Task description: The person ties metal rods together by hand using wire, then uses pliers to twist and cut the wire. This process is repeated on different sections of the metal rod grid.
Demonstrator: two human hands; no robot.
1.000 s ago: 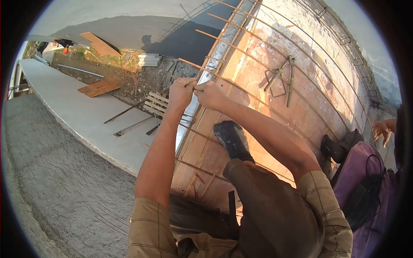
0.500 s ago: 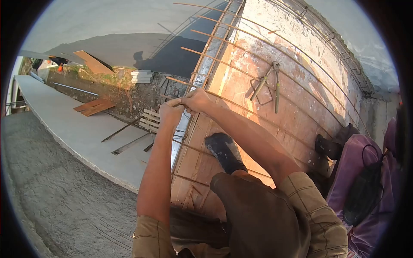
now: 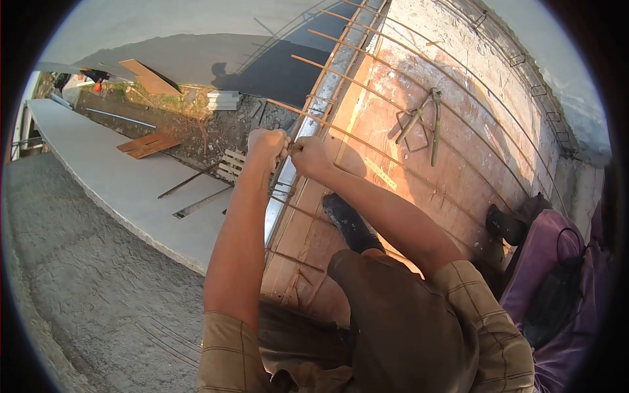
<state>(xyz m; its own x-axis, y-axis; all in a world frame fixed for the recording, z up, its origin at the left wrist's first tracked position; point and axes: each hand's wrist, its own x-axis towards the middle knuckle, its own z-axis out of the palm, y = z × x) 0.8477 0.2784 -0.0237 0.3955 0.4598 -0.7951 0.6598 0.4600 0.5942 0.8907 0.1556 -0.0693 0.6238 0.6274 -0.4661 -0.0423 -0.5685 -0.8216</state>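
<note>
My left hand (image 3: 267, 145) is closed with its knuckles up, above the shiny metal edge strip (image 3: 280, 202) of the wooden formwork. Just to its right, my right hand (image 3: 312, 158) is closed in a pinch, its fingertips close to the left hand's. Whatever lies between the fingers is too small and hidden to make out. A thin steel rebar (image 3: 311, 116) crosses the edge just above my hands, and another rebar (image 3: 303, 211) crosses below them. Further right, long-handled pincers (image 3: 435, 131) lie on the boards beside a small square wire stirrup (image 3: 414, 137).
Several parallel rebars span the plywood boards (image 3: 458, 157) and stick out past the left edge. My dark-socked foot (image 3: 344, 219) rests on the boards. Another person's purple clothing (image 3: 547, 255) shows at right. Beyond the edge lie lower ground with a slatted pallet (image 3: 231, 165) and a concrete ledge (image 3: 131, 190).
My hands were touching at the fingertips and are now slightly apart. The left hand has turned into more of a fist. The view has shifted a little, moving the boards and pincers rightward.
</note>
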